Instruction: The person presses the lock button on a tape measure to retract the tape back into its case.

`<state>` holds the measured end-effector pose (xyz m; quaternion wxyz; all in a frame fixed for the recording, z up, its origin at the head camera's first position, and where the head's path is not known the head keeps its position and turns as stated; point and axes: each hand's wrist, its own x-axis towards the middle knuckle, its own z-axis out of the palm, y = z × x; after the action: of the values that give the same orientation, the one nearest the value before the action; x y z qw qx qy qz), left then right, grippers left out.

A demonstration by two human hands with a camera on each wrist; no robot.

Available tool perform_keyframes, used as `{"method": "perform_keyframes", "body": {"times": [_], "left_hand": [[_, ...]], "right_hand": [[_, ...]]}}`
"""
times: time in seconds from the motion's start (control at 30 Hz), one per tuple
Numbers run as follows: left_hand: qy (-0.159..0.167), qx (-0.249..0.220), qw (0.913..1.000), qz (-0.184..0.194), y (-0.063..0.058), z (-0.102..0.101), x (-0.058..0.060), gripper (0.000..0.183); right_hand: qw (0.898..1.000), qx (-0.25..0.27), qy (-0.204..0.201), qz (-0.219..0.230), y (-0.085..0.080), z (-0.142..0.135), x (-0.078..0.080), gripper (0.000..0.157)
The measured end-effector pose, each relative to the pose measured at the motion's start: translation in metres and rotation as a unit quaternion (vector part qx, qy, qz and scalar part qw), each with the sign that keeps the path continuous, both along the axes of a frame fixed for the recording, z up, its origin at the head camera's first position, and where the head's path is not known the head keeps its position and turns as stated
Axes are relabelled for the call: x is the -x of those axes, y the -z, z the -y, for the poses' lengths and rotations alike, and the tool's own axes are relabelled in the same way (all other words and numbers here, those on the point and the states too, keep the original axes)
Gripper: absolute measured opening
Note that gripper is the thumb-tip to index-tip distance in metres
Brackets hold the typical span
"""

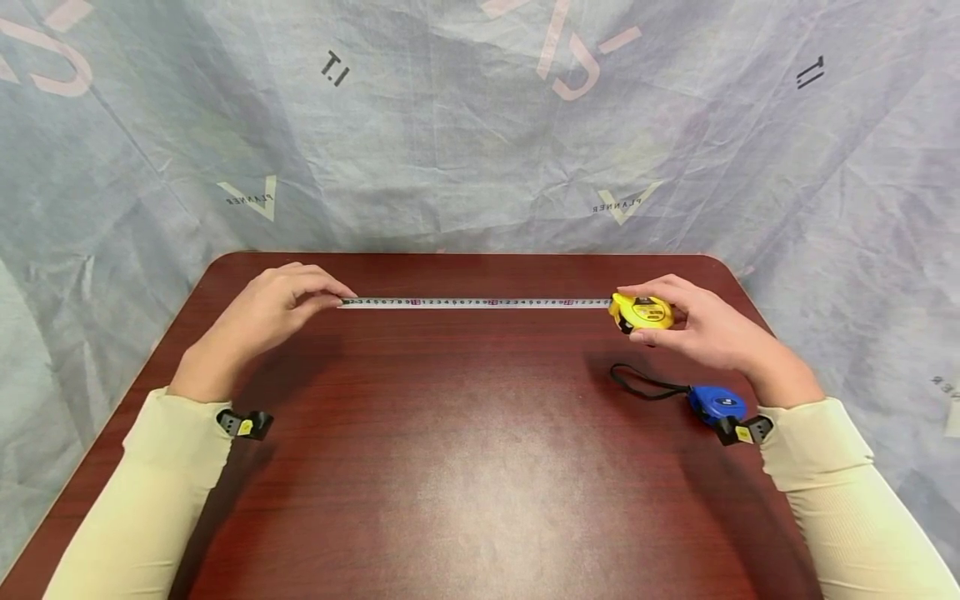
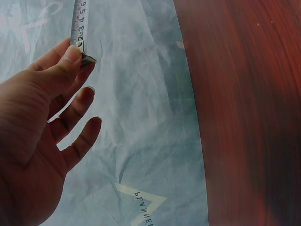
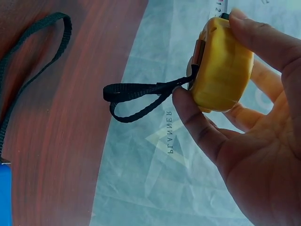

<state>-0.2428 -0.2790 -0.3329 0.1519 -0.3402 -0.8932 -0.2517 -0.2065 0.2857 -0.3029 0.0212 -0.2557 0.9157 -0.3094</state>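
A yellow tape measure (image 1: pixel 647 312) is gripped in my right hand (image 1: pixel 705 325), thumb and fingers round its case. From it a white blade (image 1: pixel 480 303) with black and red numbers runs straight across to the left, raised over the table. My left hand (image 1: pixel 273 308) pinches the blade's end between thumb and forefinger. In the left wrist view the metal end hook (image 2: pixel 88 60) shows just past the thumb, and the other fingers are spread apart. A black wrist strap (image 3: pixel 136 96) hangs from the yellow case in the right wrist view.
A blue tape measure (image 1: pixel 716 403) lies on the brown table (image 1: pixel 465 433) below my right hand, its black strap (image 1: pixel 645 385) looped out to the left. A grey printed cloth (image 1: pixel 465 150) hangs behind the table's far edge.
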Motion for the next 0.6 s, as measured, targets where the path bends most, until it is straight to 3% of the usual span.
{"method": "perform_keyframes", "body": {"times": [0.6], "left_hand": [[0.019, 0.008, 0.9998, 0.006, -0.001, -0.015, 0.005, 0.030]], "right_hand": [[0.999, -0.015, -0.016, -0.037, -0.002, 0.012, 0.001, 0.060]]}}
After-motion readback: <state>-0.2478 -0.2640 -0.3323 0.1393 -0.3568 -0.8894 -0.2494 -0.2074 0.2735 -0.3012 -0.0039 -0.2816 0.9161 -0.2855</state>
